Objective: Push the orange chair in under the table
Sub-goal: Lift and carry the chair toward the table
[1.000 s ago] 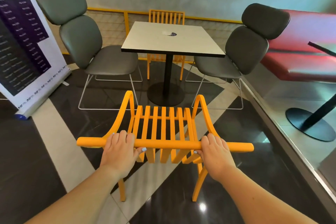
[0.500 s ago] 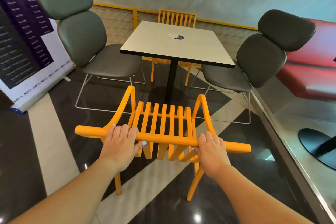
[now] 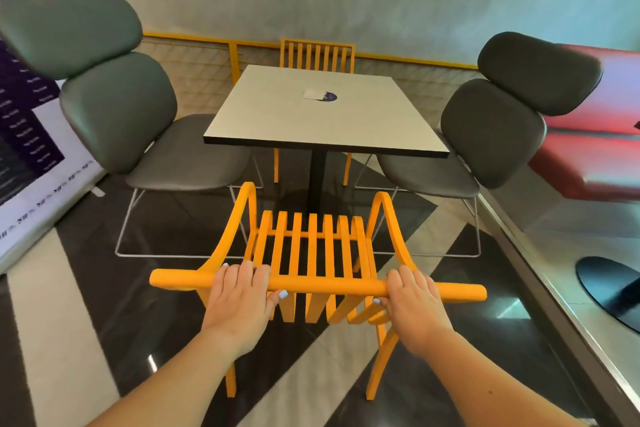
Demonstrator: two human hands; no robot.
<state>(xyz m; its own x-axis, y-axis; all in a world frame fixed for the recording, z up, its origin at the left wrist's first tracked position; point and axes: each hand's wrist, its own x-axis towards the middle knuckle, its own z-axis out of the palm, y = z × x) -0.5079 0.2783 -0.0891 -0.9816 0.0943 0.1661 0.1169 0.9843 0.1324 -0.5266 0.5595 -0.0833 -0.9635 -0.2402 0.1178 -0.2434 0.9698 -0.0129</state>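
Moved closer to worktop [image 3: 325, 111] since earlier frames: orange chair [image 3: 311, 253] slid fwd, front of armrests now near worktop's near edge, viewpoint advanced w/ it. Both hands wrapped round top rail of chair back: left hand [image 3: 239, 302] clamped on rail left of centre, fingers over top, thumb under; right hand [image 3: 414, 305] likewise right of centre. Between the two grips: slatted back; just beyond grips, slatted seat, then armrests curving up. Further ahead of grips: worktop's black pedestal [image 3: 317, 180], roughly lined up w/ seat centre. Seat front not yet under worktop edge, looks short of it, though wide-angle makes gap hard to judge. Grey padded chairs ahead-left [image 3: 138, 121] and ahead-right [image 3: 485, 135] of grips, flanking the lane; second orange chair [image 3: 317, 54] on far side, already tucked. Progress est.: grasp done, approx. halfway thru push. Left to do: keep pushing straight till seat goes under, armrests prob. meeting or clearing edge, then let go.
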